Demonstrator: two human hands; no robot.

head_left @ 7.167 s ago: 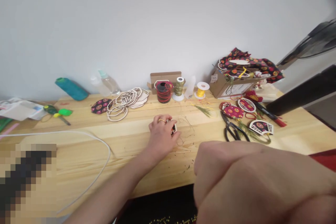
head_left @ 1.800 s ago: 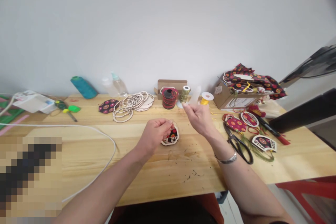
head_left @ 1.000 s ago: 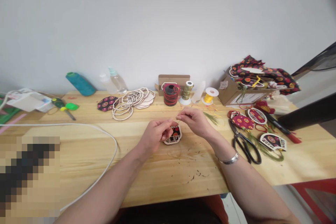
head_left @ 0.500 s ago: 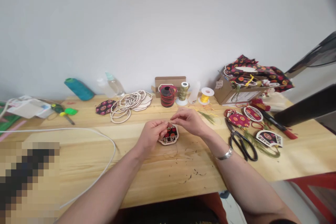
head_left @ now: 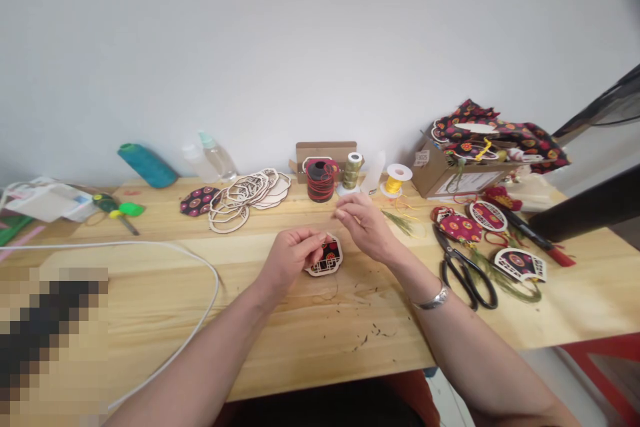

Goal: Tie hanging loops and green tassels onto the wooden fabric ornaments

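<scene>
A wood-framed ornament (head_left: 330, 261), dark with red patterned fabric inside and a pale cut-out edge, stands in front of me on the table. My left hand (head_left: 294, 255) is closed on its upper left side, thumb and fingers pinching the rim and covering part of it. Up and to the right, apart from the ornament, is my right hand (head_left: 364, 225), its thumb and forefinger pressed together. Whatever sits in that pinch is too fine to make out. A thin loop of thread (head_left: 330, 293) lies on the wood below the ornament.
Black-handled scissors (head_left: 469, 273) and finished ornaments (head_left: 520, 264) lie right. Behind are a dark red cord spool (head_left: 320, 183), yellow thread spool (head_left: 395, 180) and wooden frames (head_left: 245, 193). A box of fabric (head_left: 460, 173) stands back right; a white cable (head_left: 213, 267) curves on the left.
My right hand has drawn up and away from the ornament, leaving a gap to my left hand. The left hand keeps its hold. The view has shifted slightly.
</scene>
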